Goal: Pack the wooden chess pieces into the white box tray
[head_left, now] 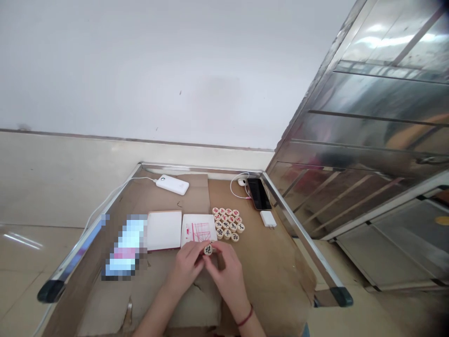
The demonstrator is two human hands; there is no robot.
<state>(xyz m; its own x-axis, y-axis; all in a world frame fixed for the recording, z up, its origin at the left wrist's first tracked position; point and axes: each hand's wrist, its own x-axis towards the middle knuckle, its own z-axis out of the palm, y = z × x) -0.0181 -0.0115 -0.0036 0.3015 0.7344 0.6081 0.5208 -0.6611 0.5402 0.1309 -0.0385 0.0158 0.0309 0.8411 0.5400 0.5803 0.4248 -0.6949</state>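
A round Chinese chess piece (208,250) with a black character on its face is pinched between the fingertips of both hands. My left hand (188,260) closes on it from the left, and my right hand (227,267), a red band on its wrist, from the right. Just beyond the right fingers, several Chinese chess pieces (226,224) stand close together in rows, red characters at the back and black ones in front. A white sheet with pink lines (199,229) lies directly behind the held piece, its near edge partly covered by my hands.
Left of the lined sheet lies a blank white pad (164,230), beside a pixelated device (125,245). A white power bank (172,184) with a cable, a dark phone (259,194) and a white charger (268,219) rest on the cardboard (273,267). A metal rail (305,234) borders the table.
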